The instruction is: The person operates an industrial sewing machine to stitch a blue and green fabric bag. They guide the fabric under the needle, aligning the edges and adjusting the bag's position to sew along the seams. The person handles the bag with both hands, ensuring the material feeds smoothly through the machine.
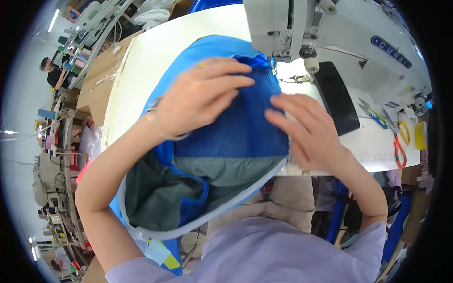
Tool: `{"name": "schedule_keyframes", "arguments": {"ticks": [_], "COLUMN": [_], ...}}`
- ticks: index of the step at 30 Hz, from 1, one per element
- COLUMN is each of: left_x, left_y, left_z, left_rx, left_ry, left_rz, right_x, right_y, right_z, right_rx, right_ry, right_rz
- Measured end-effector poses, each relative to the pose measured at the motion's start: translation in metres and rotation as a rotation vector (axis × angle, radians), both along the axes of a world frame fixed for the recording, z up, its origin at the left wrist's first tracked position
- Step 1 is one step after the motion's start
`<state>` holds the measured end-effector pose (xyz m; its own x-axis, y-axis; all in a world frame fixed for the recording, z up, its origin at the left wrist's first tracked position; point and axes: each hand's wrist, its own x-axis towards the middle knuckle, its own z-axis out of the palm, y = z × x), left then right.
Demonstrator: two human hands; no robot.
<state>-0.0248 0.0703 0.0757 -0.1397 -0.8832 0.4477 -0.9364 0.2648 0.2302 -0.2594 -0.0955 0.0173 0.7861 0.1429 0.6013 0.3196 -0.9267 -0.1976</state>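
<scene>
A blue fabric bag [250,111] lies partly turned out on the sewing table [134,70], with blue mesh, a dark green lining and a pale grey bound rim. Its upper right edge reaches the needle area of a white sewing machine [278,21]. Over the mesh, my left hand [203,96] is slightly blurred, its fingers stretched and apart. My right hand [306,127] is at the bag's right edge, fingers extended and spread. Neither hand visibly pinches the cloth. The bag's lower part hangs over the table's front edge above my lap.
To the right of the needle lies a black plate [336,96]. Farther right are red-handled scissors [397,137], blue-handled snips [375,115] and a yellow block [420,135]. Cardboard [99,85] borders the table's left side. People and machines appear in the left background.
</scene>
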Motion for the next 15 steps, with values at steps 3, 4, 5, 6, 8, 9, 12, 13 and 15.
{"name": "schedule_keyframes", "arguments": {"ticks": [3,4,5,6,8,9,12,13,15], "left_x": [0.029,0.049,0.074,0.098,0.131,0.098,0.027,0.019,0.024], "left_y": [0.071,0.093,0.118,0.151,0.212,0.188,0.154,0.144,0.135], "left_z": [0.045,0.045,0.031,0.014,-0.037,-0.04,-0.005,-0.003,0.05], "left_rx": [-0.047,-0.066,0.033,0.134,0.414,0.433,0.705,0.719,0.528], "left_ry": [-0.125,-0.155,-0.034,0.074,0.639,0.719,1.158,1.152,0.979], "left_rz": [0.361,0.533,0.669,0.825,0.985,0.936,0.977,0.938,0.951], "right_x": [-0.037,-0.04,-0.039,-0.037,-0.032,-0.033,-0.038,-0.045,-0.051], "right_y": [0.057,0.077,0.088,0.101,0.116,0.114,0.117,0.118,0.123], "right_z": [0.006,0.006,0.008,0.01,0.009,0.002,-0.004,-0.004,0.002], "right_rx": [0.073,0.035,0.016,0.002,-0.063,-0.117,-0.193,-0.198,-0.051], "right_ry": [0.091,0.109,0.16,0.198,0.225,0.245,0.278,0.257,0.074], "right_rz": [0.272,0.303,0.276,0.268,0.237,0.174,0.17,0.162,0.198]}}
